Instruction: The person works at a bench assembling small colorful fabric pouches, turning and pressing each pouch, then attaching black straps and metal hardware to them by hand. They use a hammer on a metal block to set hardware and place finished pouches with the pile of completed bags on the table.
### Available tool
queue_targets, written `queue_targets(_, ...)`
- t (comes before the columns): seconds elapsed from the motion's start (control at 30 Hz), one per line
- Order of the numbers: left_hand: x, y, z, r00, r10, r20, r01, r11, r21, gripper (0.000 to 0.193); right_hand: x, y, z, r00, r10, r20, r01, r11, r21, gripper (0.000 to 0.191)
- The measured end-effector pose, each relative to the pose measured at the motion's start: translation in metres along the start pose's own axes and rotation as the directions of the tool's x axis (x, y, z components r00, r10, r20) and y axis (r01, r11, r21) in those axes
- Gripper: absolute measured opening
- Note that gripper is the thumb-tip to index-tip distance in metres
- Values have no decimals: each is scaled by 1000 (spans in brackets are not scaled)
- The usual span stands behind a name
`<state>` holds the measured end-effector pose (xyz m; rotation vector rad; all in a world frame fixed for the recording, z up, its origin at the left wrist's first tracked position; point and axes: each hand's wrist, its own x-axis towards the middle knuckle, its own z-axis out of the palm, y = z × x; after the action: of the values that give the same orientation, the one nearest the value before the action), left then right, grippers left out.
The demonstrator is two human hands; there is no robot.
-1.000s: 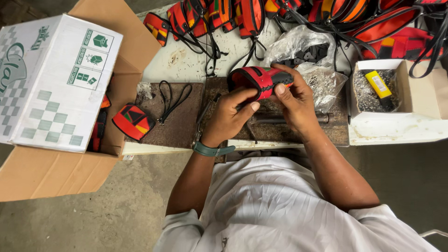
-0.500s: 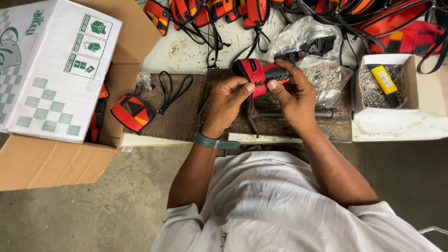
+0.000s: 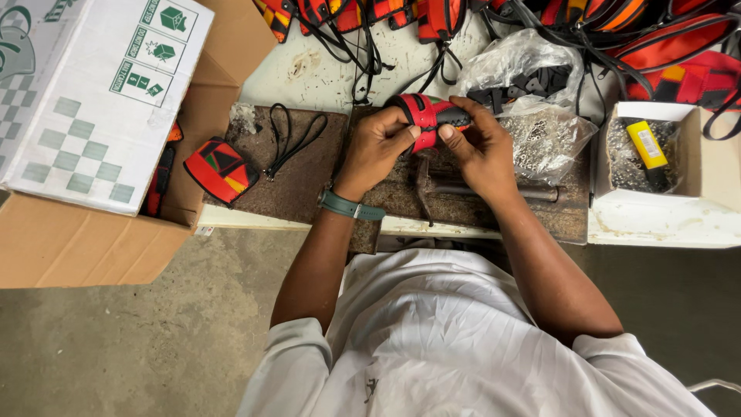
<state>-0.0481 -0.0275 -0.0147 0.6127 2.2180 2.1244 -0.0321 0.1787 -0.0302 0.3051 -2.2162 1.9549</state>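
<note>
Surface: rusty plate [image 3: 301,193] on a stained white bench [image 3: 324,66]; bare concrete floor [image 3: 139,340] below.
Left hand [image 3: 378,150]: fingers curled tight round the red pouch [image 3: 423,117].
Right hand [image 3: 480,147]: thumb and fingertips pinching the same pouch, opposite the left fingers.
Pouches: one held; one [image 3: 220,170] lying well left of the fingers.
Cartons: two, far left.
Hammer [image 3: 463,188]: one, under the right hand.
Cord [image 3: 289,143]: one, left of the fingers.

We see a red-and-black pouch [image 3: 427,117], a red, black and yellow patterned pouch [image 3: 220,169] left, a teal wristband [image 3: 351,207].
</note>
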Motion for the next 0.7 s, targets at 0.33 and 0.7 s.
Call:
queue_targets(0.33, -13, -32, -20, 1000, -27, -8, 28, 996, 88, 9, -1, 5, 8, 968, -190, 163, 224, 947, -230, 49)
queue_targets(0.7, -5, -48, -5, 972, 97, -214, -34, 960, 277, 11, -3, -3, 11, 994, -88, 58, 97, 978, -186, 54)
